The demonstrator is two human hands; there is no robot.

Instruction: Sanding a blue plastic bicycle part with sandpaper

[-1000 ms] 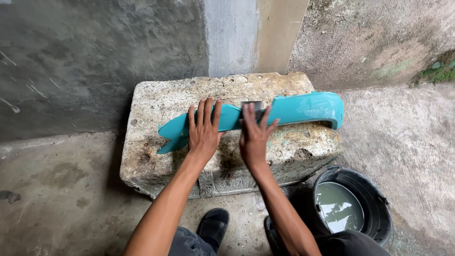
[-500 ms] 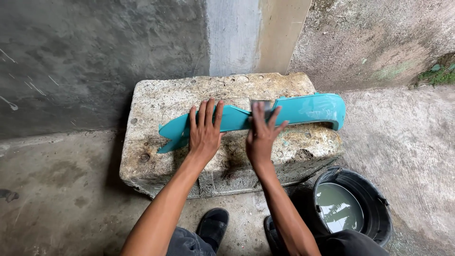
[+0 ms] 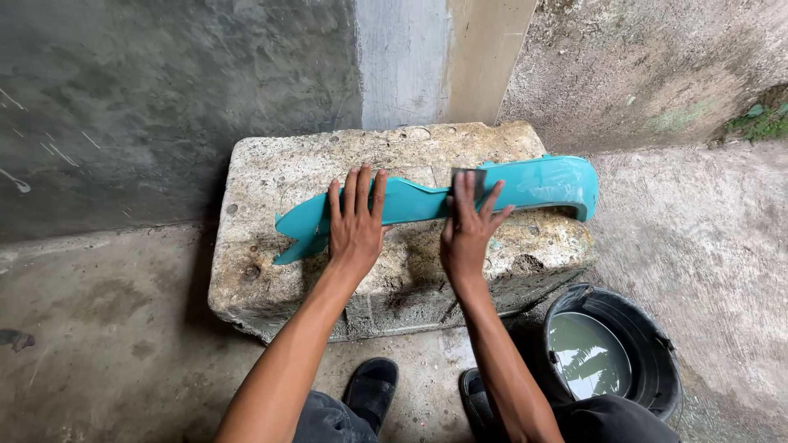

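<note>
Two shoes [image 3: 371, 385] stand on the concrete floor [image 3: 107, 328] beside a water bucket [image 3: 611, 353]. Beyond, a stone block [image 3: 271, 176] carries a teal panel [image 3: 542, 182] lengthwise; left hand [image 3: 355, 221] flat, right hand [image 3: 469, 226] pressing sandpaper [image 3: 469, 178]. Behind, grey wall [image 3: 164, 98].

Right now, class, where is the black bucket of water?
In the head view, the black bucket stands on the concrete floor at lower right, below the stone block's right end and beside the person's right forearm.
</note>
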